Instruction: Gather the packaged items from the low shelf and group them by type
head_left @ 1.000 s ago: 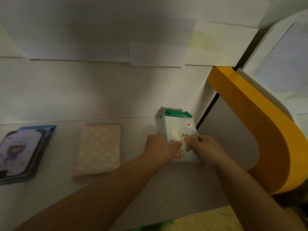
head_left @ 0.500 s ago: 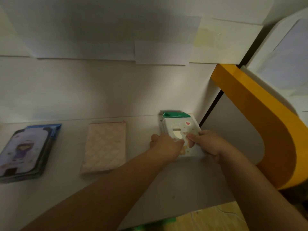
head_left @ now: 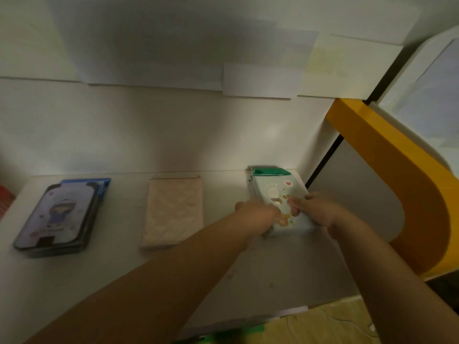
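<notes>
Two hands on the green pack stack (head_left: pixel 278 192) at shelf's (head_left: pixel 119 269) 3 o'clock end, w/ its far end near the back wall. Left hand (head_left: pixel 258 216) grips the stack's left edge, fingers curled; right hand (head_left: pixel 314 209) pinches its right edge, thumb on top. Pink pack (head_left: pixel 173 211) lies flat at 9 o'clock of the stack, apart. Blue stack (head_left: pixel 59 217) further at 9, well apart. Yellow panel (head_left: pixel 409 175) at 3.

Yellow curved panel (head_left: pixel 402 184) at right, white paper sheets (head_left: pixel 258 80) on back wall, red obj (head_left: pixel 5 202) far left.
</notes>
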Tool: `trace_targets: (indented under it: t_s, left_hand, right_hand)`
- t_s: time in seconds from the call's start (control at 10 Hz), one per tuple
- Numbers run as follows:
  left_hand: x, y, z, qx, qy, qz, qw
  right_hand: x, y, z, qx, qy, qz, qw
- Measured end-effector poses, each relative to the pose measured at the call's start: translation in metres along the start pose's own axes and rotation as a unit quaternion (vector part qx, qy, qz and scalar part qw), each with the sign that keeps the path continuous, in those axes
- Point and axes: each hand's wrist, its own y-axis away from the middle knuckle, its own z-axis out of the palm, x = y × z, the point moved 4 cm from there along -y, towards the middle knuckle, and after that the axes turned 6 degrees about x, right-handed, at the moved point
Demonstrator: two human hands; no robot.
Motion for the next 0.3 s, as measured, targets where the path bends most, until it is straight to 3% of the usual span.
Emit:
trace_targets:
  t_s: [0.1,0.2,0.3]
  left_hand:
    - [-0.008,0.011,-0.001,-0.004,-0.053,0.04,0.998]
    - [-0.012,0.025,-0.009,-0.021,-0.092,0.09,0.991]
    - [-0.008,0.04,-0.025,0.006,-0.111,0.165,0.98]
  right_hand:
    - [-0.006,0.01,-0.004,0.107,0.101,-0.037,0.988]
    - [-0.022,0.029,-0.007,0.25,0.214,-0.16,0.931]
    - [-0.038,0.054,-0.007,0.313,0.174,-0.242,0.902]
